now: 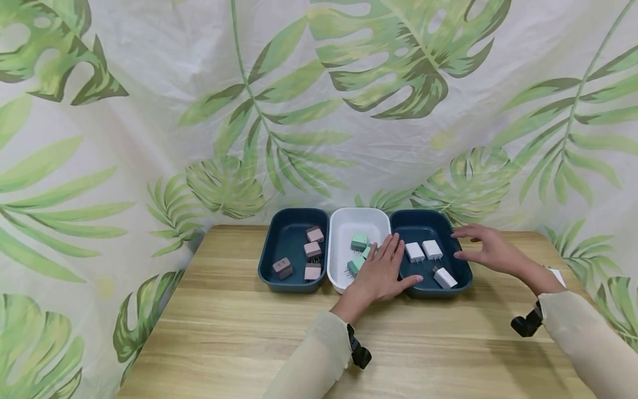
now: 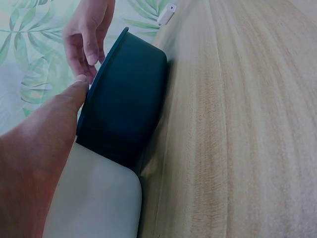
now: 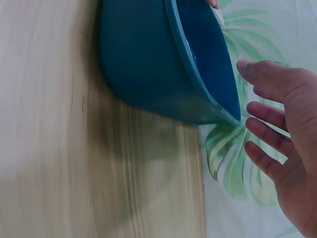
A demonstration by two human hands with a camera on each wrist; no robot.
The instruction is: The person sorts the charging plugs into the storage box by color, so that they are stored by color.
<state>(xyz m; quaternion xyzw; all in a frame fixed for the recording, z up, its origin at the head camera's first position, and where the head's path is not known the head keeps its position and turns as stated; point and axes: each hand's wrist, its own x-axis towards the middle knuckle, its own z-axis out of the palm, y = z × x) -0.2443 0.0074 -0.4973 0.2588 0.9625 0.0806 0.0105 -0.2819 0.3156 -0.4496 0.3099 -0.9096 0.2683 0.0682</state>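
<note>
The right dark tray (image 1: pixel 461 269) lies between both open, empty grips: left hand (image 1: pixel 382 270) at nine o'clock, right hand (image 1: pixel 490 249) at three.

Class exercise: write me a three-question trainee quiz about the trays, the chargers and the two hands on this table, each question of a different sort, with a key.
1. True or false: the pink chargers lie in the white tray.
2. How many white chargers lie in the right blue tray?
3. Which hand lies across the white tray's edge? A) left hand B) right hand

Key: 1 false, they lie in the left blue tray; 2 three; 3 A.
</note>
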